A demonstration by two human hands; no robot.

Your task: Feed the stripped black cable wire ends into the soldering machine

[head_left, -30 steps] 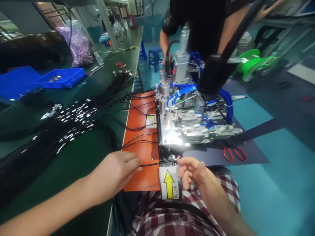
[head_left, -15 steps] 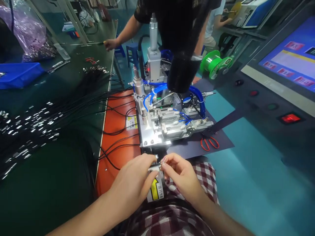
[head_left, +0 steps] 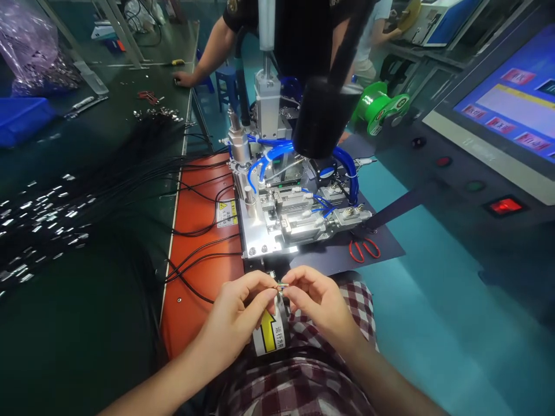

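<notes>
Thin coloured wires at the end of a cable show between my fingertips, in front of the machine. My left hand pinches the cable end from the left, thumb and forefinger closed. From the right, my right hand has its thumb and forefinger closed at the wire tips. Just under my hands is a label with a yellow arrow. The metal machine with blue air tubes stands right beyond them.
Black cables cross the orange plate at left, with many metal-ended cables on the dark table. Red-handled scissors lie right of the machine. A control screen stands at right. Opposite, a co-worker's hand rests on the table edge.
My left hand has turned, and coloured wires now show between my fingertips. The co-worker's hand has come down to the table, apart from a yellow-handled tool. The machine's rear cylinder has risen, exposing a rod.
</notes>
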